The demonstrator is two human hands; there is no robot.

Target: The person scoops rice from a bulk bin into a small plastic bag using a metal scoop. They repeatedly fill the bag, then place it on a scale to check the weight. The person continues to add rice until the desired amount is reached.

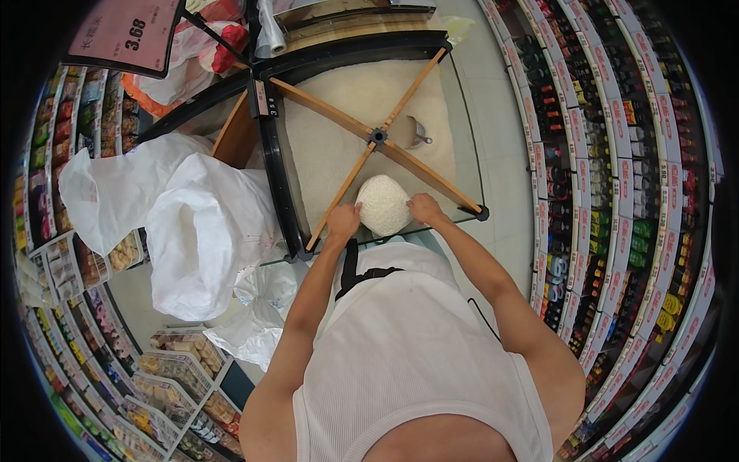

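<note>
A rounded load of white rice (384,206) sits above the near edge of a rice bin, between my two hands. Whatever holds the grain together, perhaps a clear bag, cannot be made out. My left hand (344,221) grips its left side with curled fingers, and my right hand (424,208) pinches its right side. Beneath and beyond lies the loose rice (329,147) in the bin. A metal scoop (423,133) is partly sunk in this rice, towards the right. Crossed wooden bars (332,110) span the bin and meet at a black hub (377,137).
The bin has a black frame (277,173) and a glass front edge. Left of it stands a large open white sack (196,242). A price sign (124,34) hangs at upper left. Stocked shelves (612,190) line the right; snack baskets (179,369) fill the lower left.
</note>
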